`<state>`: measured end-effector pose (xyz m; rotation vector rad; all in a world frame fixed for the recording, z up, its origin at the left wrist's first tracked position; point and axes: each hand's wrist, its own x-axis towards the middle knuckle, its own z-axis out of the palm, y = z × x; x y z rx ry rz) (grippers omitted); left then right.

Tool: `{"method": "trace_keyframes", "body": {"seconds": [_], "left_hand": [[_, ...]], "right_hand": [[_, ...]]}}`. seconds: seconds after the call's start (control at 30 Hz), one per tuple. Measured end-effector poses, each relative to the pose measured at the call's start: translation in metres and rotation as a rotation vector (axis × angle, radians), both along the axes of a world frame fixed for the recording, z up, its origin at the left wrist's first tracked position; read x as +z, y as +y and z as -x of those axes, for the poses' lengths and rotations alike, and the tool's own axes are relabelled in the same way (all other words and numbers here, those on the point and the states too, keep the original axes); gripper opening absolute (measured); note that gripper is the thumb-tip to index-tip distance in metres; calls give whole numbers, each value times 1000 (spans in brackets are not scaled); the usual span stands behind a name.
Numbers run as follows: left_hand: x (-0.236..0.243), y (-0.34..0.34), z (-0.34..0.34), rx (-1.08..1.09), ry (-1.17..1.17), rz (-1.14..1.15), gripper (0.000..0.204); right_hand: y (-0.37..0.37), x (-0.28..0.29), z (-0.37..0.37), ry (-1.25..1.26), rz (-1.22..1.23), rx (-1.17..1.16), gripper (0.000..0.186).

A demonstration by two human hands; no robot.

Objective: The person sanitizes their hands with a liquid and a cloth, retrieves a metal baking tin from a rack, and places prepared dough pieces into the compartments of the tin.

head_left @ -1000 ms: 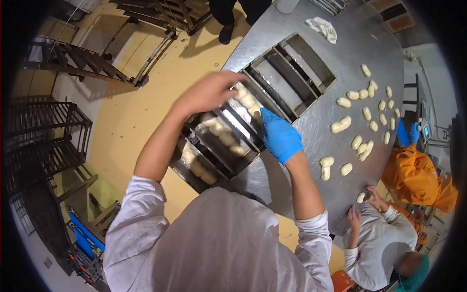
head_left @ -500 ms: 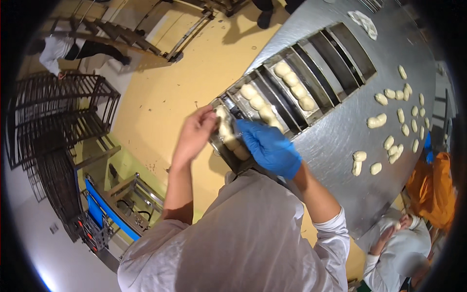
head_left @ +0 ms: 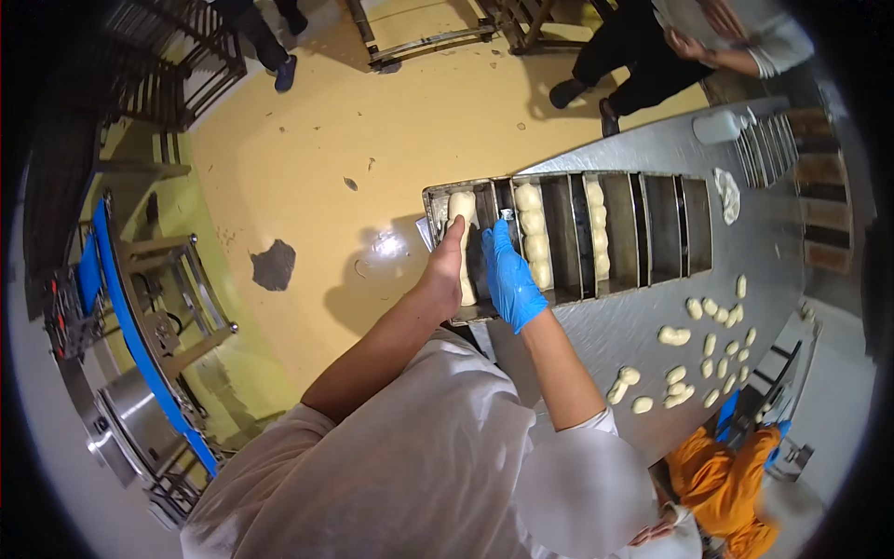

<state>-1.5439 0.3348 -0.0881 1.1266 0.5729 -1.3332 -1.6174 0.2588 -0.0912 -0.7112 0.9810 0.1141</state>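
A row of joined metal loaf tins runs along the table edge, its left end under my hands. In the leftmost tin lies a row of pale dough pieces, partly covered by my left hand. My bare left hand rests along this dough, fingers stretched out and partly hidden. To the right of the dough is my right hand in a blue glove, fingers extended toward the far side, with nothing visible in its grasp. Beside it, another tin holds a row of round dough balls; farther right sits a similar dough row.
Many loose dough pieces lie on the steel table to the right. A crumpled white cloth and a wire rack are at the far right. One person in orange works at lower right; another person's legs are beyond the table.
My view has turned, so the tins now appear nearly level. My left hand has shifted from the leftmost tin's far end to along its dough, its fingers straighter. My right hand's fingers have straightened too.
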Motion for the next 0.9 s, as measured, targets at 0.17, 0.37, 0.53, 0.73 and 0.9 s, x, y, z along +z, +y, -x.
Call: {"method": "trace_keyframes", "body": {"seconds": [0.17,0.37,0.53,0.73,0.9], "left_hand": [[-10,6,-6,-155,-32,-34,86],[-8,18,1,-242,-133,105,93],[-24,10,16,-225,-115,-77,97],[-20,11,9,-248,-77,25,97],[-36,-5,-2,-181,-85,70,93]], "right_hand": [[2,-5,-1,-34,53,25,95],[3,-4,-5,-57,98,-1,105],[-2,-21,-16,-25,141,-16,106],[-8,-16,-42,60,231,4,104],[-21,-53,-50,-94,134,-7,96]]}}
